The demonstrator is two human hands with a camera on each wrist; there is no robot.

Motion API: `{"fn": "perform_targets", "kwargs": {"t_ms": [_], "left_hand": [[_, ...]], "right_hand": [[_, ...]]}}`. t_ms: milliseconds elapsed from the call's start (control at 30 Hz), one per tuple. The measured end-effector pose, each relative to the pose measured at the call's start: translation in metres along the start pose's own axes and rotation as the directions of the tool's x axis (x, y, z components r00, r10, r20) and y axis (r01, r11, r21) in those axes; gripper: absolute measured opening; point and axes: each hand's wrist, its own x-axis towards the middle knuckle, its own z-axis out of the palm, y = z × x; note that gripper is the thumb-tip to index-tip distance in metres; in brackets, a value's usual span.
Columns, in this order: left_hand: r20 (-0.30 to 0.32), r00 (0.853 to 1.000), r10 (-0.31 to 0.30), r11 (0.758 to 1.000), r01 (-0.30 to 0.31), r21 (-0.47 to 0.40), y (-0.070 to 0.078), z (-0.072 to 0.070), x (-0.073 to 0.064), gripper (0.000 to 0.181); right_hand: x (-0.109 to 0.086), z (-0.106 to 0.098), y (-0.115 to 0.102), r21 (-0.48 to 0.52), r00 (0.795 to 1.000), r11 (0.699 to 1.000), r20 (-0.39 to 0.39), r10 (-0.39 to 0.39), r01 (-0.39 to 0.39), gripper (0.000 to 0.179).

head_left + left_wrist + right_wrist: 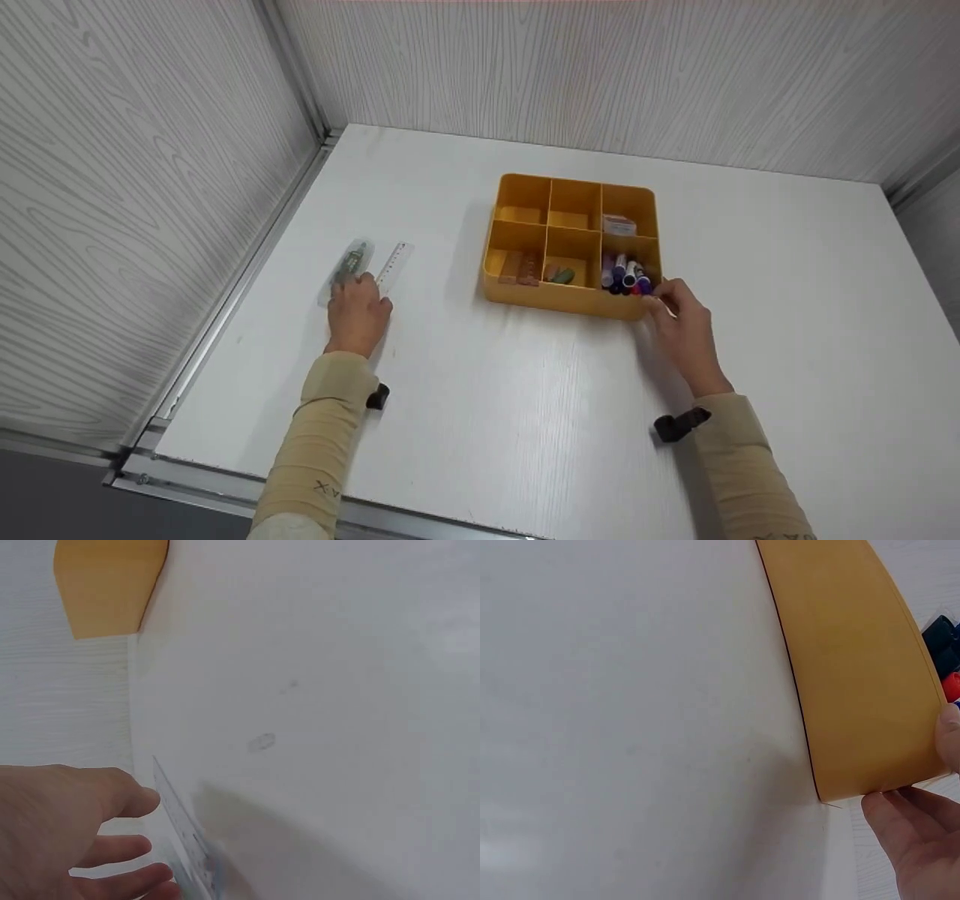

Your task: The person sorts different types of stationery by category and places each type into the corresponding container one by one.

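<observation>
My right hand (pixel 686 330) pinches the front right corner of a yellow divided box (pixel 566 298), thumb at the rim and fingers on the side wall, as the right wrist view shows. Several markers (pixel 628 276) with purple and white parts fill the compartment beside that hand. Over on the left, my left hand (pixel 358 315) reaches over the near end of a clear case (pixel 363 247), which has a dark green pen-like thing (pixel 349 262) in it. A clear ruler (pixel 395 262) lies just right of the case. In the left wrist view the thumb and loosely extended fingers stand beside the ruler (pixel 184 832).
Other compartments hold a small white and pink block (pixel 619 225), reddish-brown packs (pixel 519 268) and small green and brown pieces (pixel 562 276). The white table (pixel 480 420) meets wood-grain panels (pixel 525 75) behind and at the left. A metal rail runs along its left edge.
</observation>
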Motion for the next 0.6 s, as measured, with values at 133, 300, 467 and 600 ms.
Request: {"fn": "perform_targets", "kwargs": {"t_ms": [133,300,467,600], "left_hand": [[0.002,1.000,-0.006,1.000,0.006,0.024,-0.002,0.006,0.001,0.033],[-0.052,0.998,0.017,0.997,-0.013,0.080,-0.001,0.013,0.002,0.034],[-0.064,0.998,0.025,0.997,-0.021,0.075,0.000,0.014,0.002,0.036],[-0.071,0.997,0.032,0.999,-0.031,0.024,-0.001,0.014,0.003,0.033]], "right_hand": [[0.000,0.000,0.000,0.006,1.000,1.000,-0.006,0.000,0.000,0.028],[-0.001,-0.001,-0.001,0.014,1.000,1.000,-0.006,-0.003,0.003,0.028],[-0.001,-0.001,-0.001,0.019,1.000,1.000,-0.002,0.001,-0.001,0.028],[-0.001,0.000,0.000,0.020,1.000,1.000,0.001,0.009,-0.009,0.028]]}}
